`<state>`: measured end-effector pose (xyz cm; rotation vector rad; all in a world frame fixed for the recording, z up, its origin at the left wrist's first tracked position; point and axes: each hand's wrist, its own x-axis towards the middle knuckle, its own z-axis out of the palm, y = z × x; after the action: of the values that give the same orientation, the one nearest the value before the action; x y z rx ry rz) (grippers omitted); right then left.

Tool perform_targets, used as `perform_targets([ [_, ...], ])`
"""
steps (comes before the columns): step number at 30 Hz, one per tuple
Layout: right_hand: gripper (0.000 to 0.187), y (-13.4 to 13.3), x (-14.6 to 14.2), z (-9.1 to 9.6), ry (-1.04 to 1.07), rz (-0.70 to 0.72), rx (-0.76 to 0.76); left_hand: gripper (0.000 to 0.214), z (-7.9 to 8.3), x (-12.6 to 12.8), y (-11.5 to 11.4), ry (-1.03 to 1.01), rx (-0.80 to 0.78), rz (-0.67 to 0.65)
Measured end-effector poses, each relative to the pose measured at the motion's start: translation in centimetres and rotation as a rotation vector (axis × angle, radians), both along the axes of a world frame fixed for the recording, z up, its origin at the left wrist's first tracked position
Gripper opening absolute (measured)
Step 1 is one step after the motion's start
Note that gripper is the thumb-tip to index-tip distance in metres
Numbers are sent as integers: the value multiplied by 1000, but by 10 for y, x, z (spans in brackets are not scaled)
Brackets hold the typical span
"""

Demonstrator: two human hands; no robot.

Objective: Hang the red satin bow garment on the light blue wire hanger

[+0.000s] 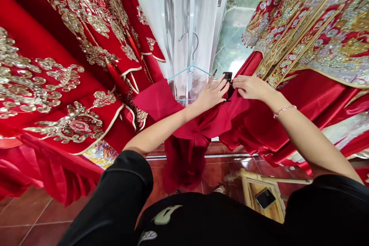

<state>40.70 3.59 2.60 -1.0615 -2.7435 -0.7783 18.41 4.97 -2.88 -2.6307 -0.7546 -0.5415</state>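
Observation:
My left hand (211, 93) and my right hand (250, 87) meet at the top of a red satin garment (198, 123), both gripping its cloth. Between my fingertips sits a small black clip (227, 77), partly hidden by the fabric. I cannot tell whether either hand holds it. Just left of my left hand, a teal wire hanger (190, 68) hangs with its hook up, its lower part behind the cloth. A thin gold bracelet (285, 111) circles my right wrist.
Gold-embroidered red gowns hang at left (66, 84) and right (325, 38). Behind the hanger are a white curtain (150, 4) and a window (242, 19). Below lie a red tile floor (31, 215) and a wooden stool (248, 188) bearing a black phone (265, 198).

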Motion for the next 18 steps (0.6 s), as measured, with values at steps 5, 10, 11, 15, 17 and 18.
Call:
perform_targets([
  [5,27,6,-5,20,-19,7,-42,50,-43,1,1,-117,-119,-91],
  [10,25,22,-24,45,-125,56,-86,44,-45,-12,-4,-142,-335,-176],
  [11,24,25,-30,50,-138,49,-91,43,-41,-16,-3,-150,-385,-187],
  [15,24,32,-61,62,-130,58,-114,38,-28,-31,-4,-191,-572,-189],
  [17,24,27,-79,66,-24,79,-88,39,-26,-36,-13,-206,-603,-181],
  [18,24,21,-87,67,71,71,-51,42,-27,-40,-20,-203,-589,-177],
])
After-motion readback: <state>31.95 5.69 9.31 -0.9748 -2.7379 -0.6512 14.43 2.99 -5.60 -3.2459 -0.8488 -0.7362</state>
